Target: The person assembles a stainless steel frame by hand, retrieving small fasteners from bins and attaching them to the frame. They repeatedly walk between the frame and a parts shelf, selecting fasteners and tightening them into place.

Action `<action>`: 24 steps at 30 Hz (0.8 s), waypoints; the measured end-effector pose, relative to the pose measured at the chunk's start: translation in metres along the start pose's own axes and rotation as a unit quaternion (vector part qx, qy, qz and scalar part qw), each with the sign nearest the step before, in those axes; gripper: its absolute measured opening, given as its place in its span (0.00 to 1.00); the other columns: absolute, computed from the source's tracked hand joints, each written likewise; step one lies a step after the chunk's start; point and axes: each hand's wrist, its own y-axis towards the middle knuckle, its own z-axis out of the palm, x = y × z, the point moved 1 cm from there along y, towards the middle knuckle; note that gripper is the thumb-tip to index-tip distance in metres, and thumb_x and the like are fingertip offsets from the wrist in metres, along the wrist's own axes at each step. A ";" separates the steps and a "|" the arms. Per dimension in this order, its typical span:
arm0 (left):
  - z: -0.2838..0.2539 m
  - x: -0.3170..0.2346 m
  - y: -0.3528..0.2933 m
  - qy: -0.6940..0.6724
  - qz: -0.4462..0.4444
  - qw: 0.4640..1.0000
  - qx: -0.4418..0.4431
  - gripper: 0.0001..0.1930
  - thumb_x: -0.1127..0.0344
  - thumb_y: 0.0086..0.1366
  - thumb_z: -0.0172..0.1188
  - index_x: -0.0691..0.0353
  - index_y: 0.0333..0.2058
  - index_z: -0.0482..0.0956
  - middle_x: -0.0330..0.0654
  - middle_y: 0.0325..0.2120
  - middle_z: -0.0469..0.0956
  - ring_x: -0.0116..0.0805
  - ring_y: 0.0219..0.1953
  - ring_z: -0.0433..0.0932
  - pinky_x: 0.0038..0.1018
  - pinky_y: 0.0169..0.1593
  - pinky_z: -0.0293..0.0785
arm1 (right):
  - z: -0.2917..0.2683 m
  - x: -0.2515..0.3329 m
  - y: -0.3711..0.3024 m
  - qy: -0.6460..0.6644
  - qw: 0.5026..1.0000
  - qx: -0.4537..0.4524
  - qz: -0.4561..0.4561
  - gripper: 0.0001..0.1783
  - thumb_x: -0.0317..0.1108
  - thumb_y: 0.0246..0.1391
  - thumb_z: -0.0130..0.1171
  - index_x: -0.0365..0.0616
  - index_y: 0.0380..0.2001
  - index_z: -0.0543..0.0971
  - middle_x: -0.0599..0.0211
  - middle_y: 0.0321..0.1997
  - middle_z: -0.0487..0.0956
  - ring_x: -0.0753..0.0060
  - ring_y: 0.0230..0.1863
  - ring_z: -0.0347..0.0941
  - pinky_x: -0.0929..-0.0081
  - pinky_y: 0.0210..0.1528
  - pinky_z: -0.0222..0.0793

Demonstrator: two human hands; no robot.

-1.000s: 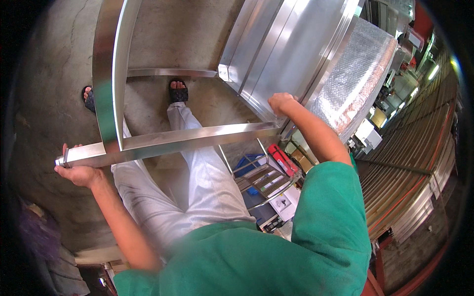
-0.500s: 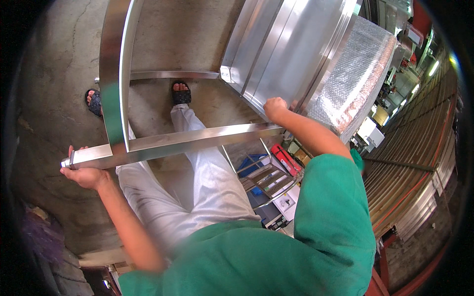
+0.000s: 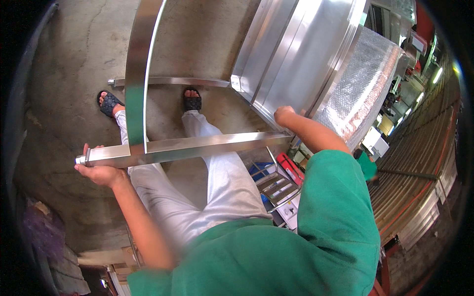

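A stainless steel table lies on its side, with the ribbed underside of its top (image 3: 316,59) facing left. One leg (image 3: 212,145) crosses in front of my thighs. My left hand (image 3: 101,172) is wrapped around this leg's foot end, thumb below and fingertips showing behind. My right hand (image 3: 285,116) is closed at the near edge of the top, by the leg's inner end; what its fingers grip is partly hidden. A broad metal crosspiece (image 3: 139,74) runs away from the near leg. Beyond my feet, a second leg (image 3: 187,81) lies low, close to the floor.
A bubble-wrapped panel (image 3: 348,84) stands right of the table. A step stool (image 3: 276,190) and a red case (image 3: 290,167) are beside my right leg. Corrugated metal wall (image 3: 419,148) rises at the right. A co-worker's green sleeve (image 3: 366,165) shows behind my arm.
The whole view has shifted, so the table and both hands appear farther right. My left sandal and ankle show more fully. Both hands keep their places on the table.
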 end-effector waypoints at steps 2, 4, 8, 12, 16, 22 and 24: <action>0.000 0.000 0.001 -0.014 -0.018 1.000 0.000 0.33 0.41 0.73 0.28 0.67 0.47 0.71 0.48 0.39 0.72 0.41 0.35 0.73 0.37 0.41 0.75 | 0.000 0.004 0.009 0.001 0.999 0.037 0.004 0.17 0.33 0.48 0.62 0.52 0.44 0.84 0.64 0.52 0.81 0.59 0.51 0.79 0.59 0.46 0.77; 0.001 0.000 0.000 -0.010 -0.003 1.000 0.001 0.33 0.41 0.72 0.29 0.67 0.47 0.71 0.48 0.36 0.72 0.41 0.34 0.73 0.36 0.40 0.74 | -0.001 0.006 0.021 -0.001 0.995 0.095 -0.005 0.16 0.33 0.43 0.65 0.46 0.39 0.85 0.62 0.46 0.83 0.56 0.46 0.80 0.61 0.44 0.76; 0.005 -0.001 0.000 -0.015 0.024 1.000 -0.012 0.34 0.40 0.72 0.30 0.67 0.47 0.72 0.48 0.31 0.71 0.40 0.32 0.72 0.34 0.39 0.74 | -0.010 0.013 0.042 -0.083 0.976 0.199 -0.024 0.15 0.31 0.38 0.65 0.46 0.35 0.85 0.58 0.42 0.83 0.55 0.42 0.80 0.61 0.43 0.75; 0.004 -0.001 0.000 -0.031 0.003 1.000 0.001 0.34 0.39 0.71 0.31 0.67 0.46 0.73 0.48 0.28 0.71 0.39 0.32 0.72 0.33 0.39 0.73 | -0.019 0.001 0.047 -0.097 0.969 0.207 -0.095 0.11 0.31 0.37 0.64 0.44 0.29 0.85 0.54 0.37 0.83 0.56 0.38 0.79 0.61 0.40 0.74; 0.002 0.000 0.001 -0.027 0.004 1.000 0.010 0.35 0.38 0.71 0.31 0.67 0.46 0.73 0.47 0.28 0.72 0.39 0.32 0.72 0.33 0.39 0.73 | -0.023 -0.006 0.047 -0.100 0.934 0.317 -0.134 0.08 0.30 0.37 0.62 0.41 0.25 0.84 0.57 0.33 0.83 0.57 0.34 0.79 0.61 0.36 0.74; 0.004 0.000 -0.001 -0.011 0.014 1.000 0.006 0.35 0.40 0.72 0.29 0.68 0.47 0.73 0.48 0.28 0.72 0.40 0.33 0.73 0.34 0.40 0.73 | -0.019 -0.033 0.034 -0.103 0.959 0.194 -0.179 0.07 0.32 0.40 0.62 0.41 0.23 0.84 0.63 0.28 0.83 0.63 0.29 0.79 0.64 0.33 0.73; 0.005 0.000 -0.001 -0.005 0.020 1.000 0.004 0.35 0.40 0.72 0.29 0.68 0.47 0.73 0.49 0.28 0.73 0.40 0.33 0.74 0.34 0.40 0.73 | -0.018 -0.035 0.033 -0.096 0.957 0.215 -0.170 0.09 0.33 0.41 0.64 0.42 0.27 0.85 0.60 0.33 0.84 0.59 0.34 0.79 0.61 0.37 0.74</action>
